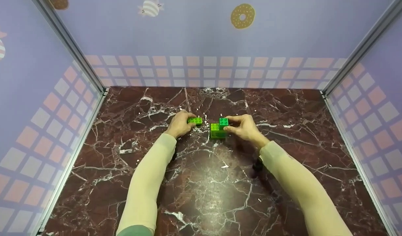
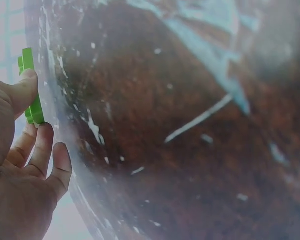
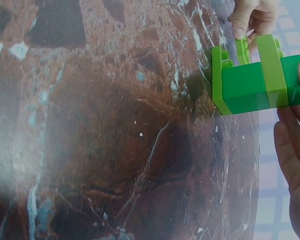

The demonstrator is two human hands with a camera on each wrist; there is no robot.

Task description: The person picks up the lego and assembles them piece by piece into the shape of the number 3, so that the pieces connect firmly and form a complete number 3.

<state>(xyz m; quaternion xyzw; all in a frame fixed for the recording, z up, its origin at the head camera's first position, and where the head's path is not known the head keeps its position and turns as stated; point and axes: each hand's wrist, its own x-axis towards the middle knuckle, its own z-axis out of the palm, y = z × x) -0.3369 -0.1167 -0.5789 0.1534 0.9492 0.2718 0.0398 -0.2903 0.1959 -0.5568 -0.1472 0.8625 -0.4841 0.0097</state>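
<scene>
Between thumb and fingers, my left hand [image 1: 179,124] pinches a thin lime-green toy building brick [image 1: 197,121], studs up. In the left wrist view this brick [image 2: 36,106] appears edge-on, the thumb on one side and fingertips at its lower end. Right of it stands a small stack of bricks. My right hand [image 1: 245,127] grips the dark green brick [image 1: 223,122] at the stack's top right. Beneath, the right wrist view shows a thin lime-green brick [image 3: 273,75], a dark green block [image 3: 245,87] and a thin lime-green base brick [image 3: 217,82].
The bricks are on a dark red marbled tabletop [image 1: 201,183]. A patterned back wall [image 1: 194,39] and side walls with metal edge strips [image 1: 69,167] enclose it. A small black object [image 1: 257,164] shows beside the right forearm.
</scene>
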